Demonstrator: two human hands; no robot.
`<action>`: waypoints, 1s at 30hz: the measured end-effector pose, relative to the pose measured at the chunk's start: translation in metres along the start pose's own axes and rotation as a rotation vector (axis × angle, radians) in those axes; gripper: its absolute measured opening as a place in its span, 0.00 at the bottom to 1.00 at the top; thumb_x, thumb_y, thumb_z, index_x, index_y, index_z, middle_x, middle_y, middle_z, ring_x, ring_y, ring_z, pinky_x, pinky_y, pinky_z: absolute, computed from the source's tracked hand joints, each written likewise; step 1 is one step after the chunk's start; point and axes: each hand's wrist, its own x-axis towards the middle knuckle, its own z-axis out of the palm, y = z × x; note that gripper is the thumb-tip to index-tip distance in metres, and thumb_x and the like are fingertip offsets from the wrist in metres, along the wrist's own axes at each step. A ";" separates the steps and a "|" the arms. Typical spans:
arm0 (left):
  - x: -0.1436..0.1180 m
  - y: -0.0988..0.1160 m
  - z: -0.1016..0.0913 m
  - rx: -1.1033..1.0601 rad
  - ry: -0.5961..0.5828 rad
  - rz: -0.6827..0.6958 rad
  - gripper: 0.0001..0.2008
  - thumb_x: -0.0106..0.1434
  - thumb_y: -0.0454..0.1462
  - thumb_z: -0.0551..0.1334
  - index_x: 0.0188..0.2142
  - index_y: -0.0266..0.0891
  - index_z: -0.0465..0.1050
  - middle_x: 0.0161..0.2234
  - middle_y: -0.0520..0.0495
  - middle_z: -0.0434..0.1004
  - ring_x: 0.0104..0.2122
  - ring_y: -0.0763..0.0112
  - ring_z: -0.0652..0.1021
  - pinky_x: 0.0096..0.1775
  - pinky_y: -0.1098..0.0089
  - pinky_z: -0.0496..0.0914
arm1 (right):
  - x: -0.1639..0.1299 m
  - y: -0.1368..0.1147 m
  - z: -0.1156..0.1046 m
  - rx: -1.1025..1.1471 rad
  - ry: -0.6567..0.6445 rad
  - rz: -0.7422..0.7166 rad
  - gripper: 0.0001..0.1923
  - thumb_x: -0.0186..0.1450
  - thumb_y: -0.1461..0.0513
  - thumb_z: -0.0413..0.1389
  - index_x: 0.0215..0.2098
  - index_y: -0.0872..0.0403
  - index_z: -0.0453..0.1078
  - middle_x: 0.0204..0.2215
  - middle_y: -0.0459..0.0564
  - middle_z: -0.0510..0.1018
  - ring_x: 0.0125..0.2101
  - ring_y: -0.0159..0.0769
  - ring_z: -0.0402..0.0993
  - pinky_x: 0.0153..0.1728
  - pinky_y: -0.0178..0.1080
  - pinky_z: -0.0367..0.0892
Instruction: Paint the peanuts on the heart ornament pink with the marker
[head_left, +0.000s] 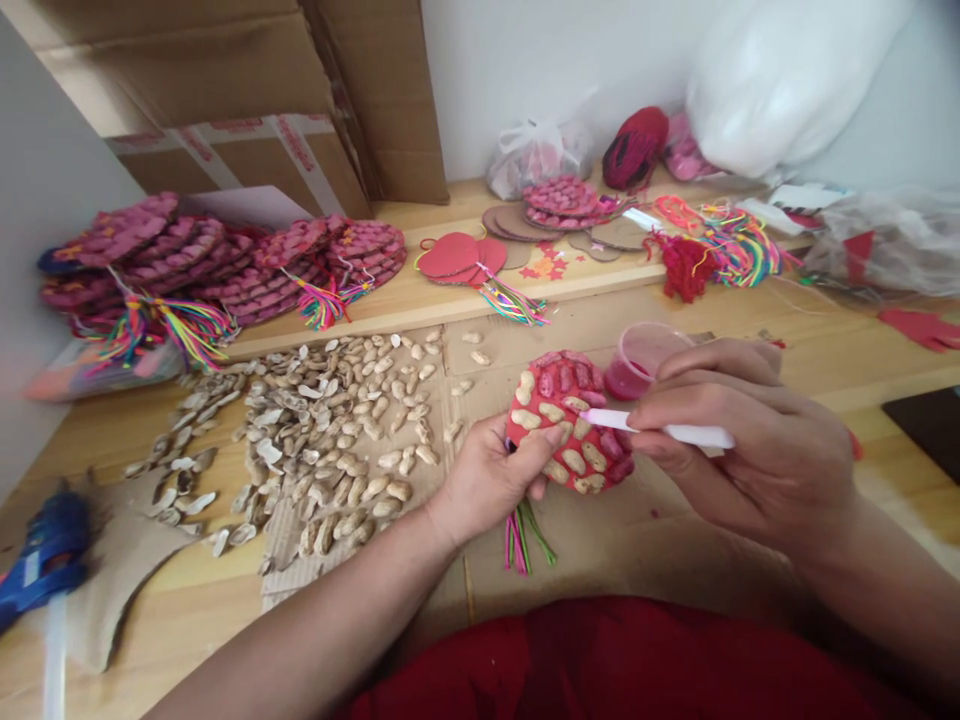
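My left hand (499,470) grips the lower left edge of a round red disc (564,392) studded with peanut shells, its thumb on the face. Shells along the disc's top and right side are painted pink; those at the left and bottom are bare tan. Green and pink tassel cords (523,540) hang below the disc. Closed around a white paintbrush (679,430), my right hand (750,450) holds the tip against a shell near the disc's middle. Just behind that hand stands a clear plastic cup (646,350) with pink paint in it.
Peanut shells (352,430) are heaped on cardboard at the left. A blue glue gun (49,550) lies at the far left edge. Along the raised back ledge sit stacked pink discs (142,245), plain red discs (454,258), colourful cords (742,245) and a ball of red yarn (636,148).
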 end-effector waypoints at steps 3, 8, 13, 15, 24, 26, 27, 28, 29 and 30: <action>0.000 -0.001 0.000 -0.013 0.005 -0.001 0.20 0.64 0.51 0.64 0.25 0.39 0.68 0.16 0.57 0.66 0.16 0.79 0.63 0.20 0.76 0.58 | 0.000 0.001 0.000 0.013 -0.013 0.007 0.04 0.67 0.60 0.60 0.40 0.46 0.71 0.29 0.44 0.81 0.43 0.44 0.77 0.47 0.51 0.71; 0.000 -0.001 0.000 -0.032 0.016 0.003 0.21 0.63 0.51 0.66 0.24 0.39 0.68 0.16 0.57 0.66 0.15 0.80 0.63 0.20 0.77 0.58 | 0.001 0.001 -0.002 -0.016 0.011 0.050 0.02 0.67 0.60 0.59 0.38 0.44 0.71 0.28 0.44 0.80 0.45 0.45 0.78 0.49 0.51 0.71; 0.001 -0.004 -0.001 -0.040 0.028 -0.013 0.22 0.62 0.53 0.67 0.24 0.39 0.69 0.16 0.57 0.67 0.15 0.80 0.64 0.19 0.77 0.58 | -0.001 0.004 0.000 0.025 0.001 0.067 0.04 0.67 0.60 0.59 0.40 0.44 0.71 0.30 0.44 0.82 0.45 0.44 0.78 0.45 0.49 0.71; 0.002 -0.007 -0.001 -0.047 0.032 -0.013 0.22 0.62 0.53 0.67 0.24 0.39 0.69 0.16 0.57 0.68 0.15 0.80 0.64 0.19 0.77 0.58 | -0.002 0.005 0.000 0.011 0.013 0.083 0.03 0.67 0.60 0.59 0.39 0.45 0.71 0.30 0.43 0.81 0.44 0.43 0.78 0.43 0.48 0.71; 0.001 -0.007 -0.001 -0.027 0.031 -0.020 0.23 0.62 0.54 0.67 0.25 0.38 0.69 0.16 0.57 0.67 0.15 0.80 0.63 0.19 0.77 0.58 | -0.003 0.005 0.001 0.013 0.020 0.101 0.04 0.67 0.59 0.60 0.40 0.44 0.71 0.31 0.42 0.81 0.44 0.43 0.78 0.47 0.48 0.70; 0.001 -0.007 -0.001 -0.025 0.039 -0.026 0.23 0.62 0.54 0.67 0.25 0.38 0.69 0.16 0.57 0.67 0.15 0.80 0.63 0.20 0.77 0.58 | -0.003 0.005 0.001 0.000 0.047 0.120 0.04 0.66 0.60 0.60 0.40 0.44 0.71 0.30 0.42 0.81 0.44 0.43 0.79 0.46 0.48 0.70; 0.000 -0.008 -0.001 -0.025 0.039 -0.027 0.23 0.62 0.54 0.67 0.25 0.38 0.69 0.16 0.57 0.67 0.15 0.80 0.63 0.20 0.77 0.58 | -0.003 0.005 0.001 0.001 0.069 0.128 0.04 0.66 0.60 0.60 0.40 0.44 0.71 0.30 0.43 0.81 0.44 0.43 0.79 0.45 0.48 0.70; 0.000 -0.009 -0.002 -0.027 0.038 -0.028 0.22 0.63 0.54 0.67 0.26 0.38 0.69 0.16 0.57 0.67 0.15 0.80 0.63 0.20 0.77 0.58 | -0.003 0.005 0.001 0.009 0.087 0.137 0.05 0.66 0.61 0.60 0.40 0.45 0.71 0.31 0.43 0.80 0.44 0.43 0.79 0.44 0.47 0.70; 0.000 -0.010 -0.002 -0.029 0.038 -0.030 0.22 0.63 0.54 0.67 0.26 0.38 0.69 0.17 0.57 0.67 0.16 0.80 0.64 0.20 0.77 0.58 | -0.003 0.005 0.001 0.025 0.093 0.145 0.05 0.66 0.61 0.60 0.40 0.45 0.71 0.32 0.44 0.80 0.45 0.43 0.79 0.44 0.47 0.70; 0.000 -0.011 -0.002 -0.030 0.038 -0.032 0.22 0.63 0.53 0.66 0.26 0.38 0.69 0.17 0.57 0.67 0.16 0.79 0.64 0.20 0.76 0.58 | -0.004 0.006 0.001 0.041 0.091 0.148 0.06 0.66 0.61 0.60 0.41 0.45 0.71 0.32 0.44 0.81 0.45 0.43 0.79 0.44 0.48 0.70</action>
